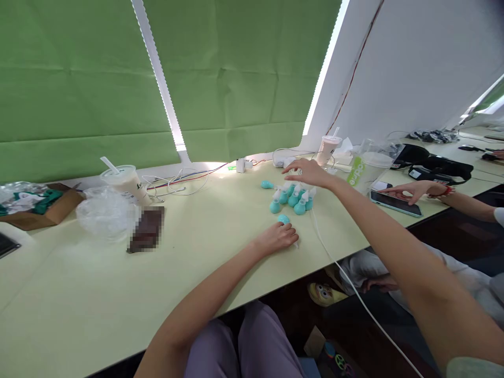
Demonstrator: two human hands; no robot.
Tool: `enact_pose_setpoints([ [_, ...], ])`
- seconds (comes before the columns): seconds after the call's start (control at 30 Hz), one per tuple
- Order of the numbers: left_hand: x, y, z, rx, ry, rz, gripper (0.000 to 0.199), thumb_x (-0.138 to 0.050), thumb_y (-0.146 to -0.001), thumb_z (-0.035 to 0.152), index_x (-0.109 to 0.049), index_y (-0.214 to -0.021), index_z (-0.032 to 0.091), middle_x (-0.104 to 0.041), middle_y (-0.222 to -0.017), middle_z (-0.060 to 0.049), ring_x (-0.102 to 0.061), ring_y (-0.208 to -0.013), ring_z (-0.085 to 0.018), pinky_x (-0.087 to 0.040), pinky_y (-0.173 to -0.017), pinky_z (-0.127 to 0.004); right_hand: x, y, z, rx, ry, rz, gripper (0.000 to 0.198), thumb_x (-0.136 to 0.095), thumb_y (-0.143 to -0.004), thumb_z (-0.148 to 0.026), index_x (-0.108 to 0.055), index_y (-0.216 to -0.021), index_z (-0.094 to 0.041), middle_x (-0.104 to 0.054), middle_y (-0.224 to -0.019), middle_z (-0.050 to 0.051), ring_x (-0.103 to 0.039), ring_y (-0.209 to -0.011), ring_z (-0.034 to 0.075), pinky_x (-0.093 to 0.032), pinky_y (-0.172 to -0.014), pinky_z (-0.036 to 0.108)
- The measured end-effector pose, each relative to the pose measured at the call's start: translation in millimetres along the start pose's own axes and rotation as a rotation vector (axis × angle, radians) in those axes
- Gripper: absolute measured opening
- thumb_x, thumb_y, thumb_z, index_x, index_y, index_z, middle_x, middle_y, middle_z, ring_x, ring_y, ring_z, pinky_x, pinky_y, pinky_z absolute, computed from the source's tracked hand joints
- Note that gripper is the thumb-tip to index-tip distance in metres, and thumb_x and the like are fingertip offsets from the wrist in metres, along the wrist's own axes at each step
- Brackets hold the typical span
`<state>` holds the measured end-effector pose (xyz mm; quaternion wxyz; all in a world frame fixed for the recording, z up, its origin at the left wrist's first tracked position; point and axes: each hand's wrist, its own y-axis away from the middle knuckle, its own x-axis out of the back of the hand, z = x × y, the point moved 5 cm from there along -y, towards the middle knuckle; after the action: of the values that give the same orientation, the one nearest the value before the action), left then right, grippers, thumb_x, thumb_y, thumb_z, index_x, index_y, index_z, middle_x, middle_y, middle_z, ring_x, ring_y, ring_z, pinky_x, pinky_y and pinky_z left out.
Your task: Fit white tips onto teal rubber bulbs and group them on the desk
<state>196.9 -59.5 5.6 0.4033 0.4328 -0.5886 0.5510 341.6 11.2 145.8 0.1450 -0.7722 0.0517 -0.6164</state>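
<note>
On the pale yellow table (189,257), my left hand (276,239) is closed round a teal squeeze bulb (283,218); its rounded end shows above my fingers and a white tip pokes out below them. Several more teal bulbs with white nozzles (293,199) stand upright, bunched together just beyond. Over the back of this bunch hovers my right hand (309,172), fingers apart and holding nothing I can see. A single teal bulb (267,185) lies on its side left of the bunch, near my right fingertips.
Left are a cardboard box (59,212), a crumpled clear plastic bag (103,212), a drink cup (125,186) and a dark blurred item (147,229). Another cup (328,150) stands behind my right hand. A white cable (334,257) crosses the edge. A co-worker's hand (413,191) touches a phone (396,203).
</note>
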Motion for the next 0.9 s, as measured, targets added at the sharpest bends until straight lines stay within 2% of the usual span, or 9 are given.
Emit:
enact_pose_setpoints([
  [0.07, 6, -3, -11, 0.103, 0.074, 0.035, 0.019, -0.04, -0.091, 0.018, -0.057, -0.099, 0.018, -0.063, -0.098, -0.01, -0.055, -0.1, -0.021, -0.045, -0.081, -0.034, 19, -3, 16, -0.062, -0.053, 0.07, 0.038, -0.052, -0.08, -0.052, -0.069, -0.098, -0.024, -0.065, -0.108, 0.004, -0.055, -0.092, 0.023, -0.036, -0.079, 0.034],
  [0.17, 15, -11, -36, 0.374, 0.263, 0.177, 0.023, -0.051, -0.088, 0.03, -0.055, -0.108, 0.02, -0.063, -0.104, -0.007, -0.056, -0.1, -0.021, -0.046, -0.083, -0.034, 36, -2, 36, -0.122, -0.103, 0.14, 0.036, -0.052, -0.082, -0.049, -0.069, -0.099, -0.022, -0.066, -0.107, 0.005, -0.057, -0.088, 0.022, -0.039, -0.076, 0.033],
  [0.27, 15, -15, -58, 0.659, 0.473, 0.346, 0.027, -0.053, -0.086, 0.036, -0.055, -0.109, 0.021, -0.063, -0.101, -0.005, -0.059, -0.095, -0.02, -0.049, -0.08, -0.033, 37, 4, 48, -0.131, -0.112, 0.166, 0.035, -0.051, -0.083, -0.045, -0.068, -0.1, -0.02, -0.066, -0.106, 0.006, -0.057, -0.088, 0.021, -0.041, -0.077, 0.033],
  [0.33, 11, -16, -64, 0.745, 0.558, 0.423, 0.031, -0.052, -0.086, 0.035, -0.051, -0.115, 0.022, -0.062, -0.099, -0.004, -0.059, -0.092, -0.019, -0.049, -0.078, -0.033, 31, 9, 52, -0.128, -0.086, 0.154, 0.033, -0.05, -0.084, -0.043, -0.069, -0.1, -0.02, -0.066, -0.105, 0.006, -0.057, -0.089, 0.021, -0.041, -0.078, 0.033],
  [0.47, 3, -17, -62, 0.722, 0.577, 0.462, 0.038, -0.047, -0.088, 0.028, -0.038, -0.125, 0.025, -0.059, -0.109, -0.005, -0.057, -0.101, -0.02, -0.049, -0.083, -0.035, 21, 14, 53, -0.136, -0.035, 0.101, 0.029, -0.052, -0.083, -0.041, -0.07, -0.098, -0.024, -0.067, -0.105, 0.004, -0.057, -0.092, 0.022, -0.04, -0.081, 0.034],
  [0.67, 3, -16, -61, 0.655, 0.418, 0.509, 0.037, -0.042, -0.088, 0.019, -0.033, -0.124, 0.02, -0.049, -0.122, -0.011, -0.047, -0.116, -0.023, -0.044, -0.093, -0.04, 20, 14, 49, -0.138, -0.021, 0.094, 0.031, -0.051, -0.083, -0.041, -0.07, -0.1, -0.024, -0.065, -0.109, 0.004, -0.056, -0.093, 0.023, -0.04, -0.08, 0.034],
  [0.9, -7, -17, -58, 0.669, 0.286, 0.537, 0.045, -0.044, -0.085, 0.013, -0.028, -0.127, 0.019, -0.054, -0.11, -0.01, -0.054, -0.102, -0.022, -0.048, -0.084, -0.038, 12, 6, 45, -0.075, -0.058, 0.085, 0.03, -0.051, -0.082, -0.044, -0.07, -0.096, -0.026, -0.066, -0.108, 0.002, -0.058, -0.095, 0.022, -0.041, -0.083, 0.033],
])
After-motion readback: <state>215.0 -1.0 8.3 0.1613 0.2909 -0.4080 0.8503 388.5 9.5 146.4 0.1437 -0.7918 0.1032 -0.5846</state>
